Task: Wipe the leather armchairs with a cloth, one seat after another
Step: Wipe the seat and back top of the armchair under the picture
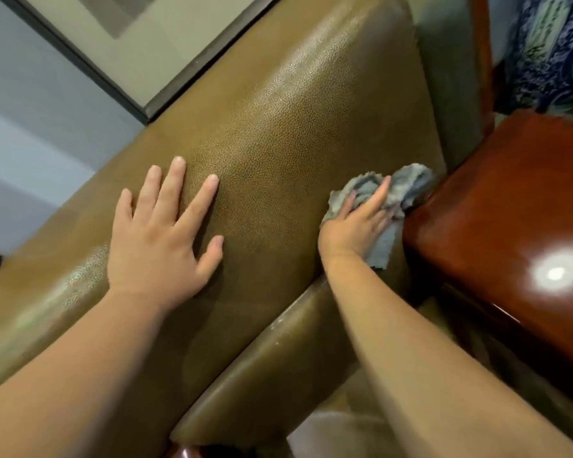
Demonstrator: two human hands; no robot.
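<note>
Left hand (159,239) flat on the brown leather armchair (278,133), fingers spread wide. Right hand (354,226) presses a grey cloth (407,186) against the armchair's edge, fingers straight, just beside a glossy wooden table (510,200).

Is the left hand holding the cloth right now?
No, the left hand lies flat with spread fingers on the bare leather armchair, while the grey cloth is under the right hand.
</note>
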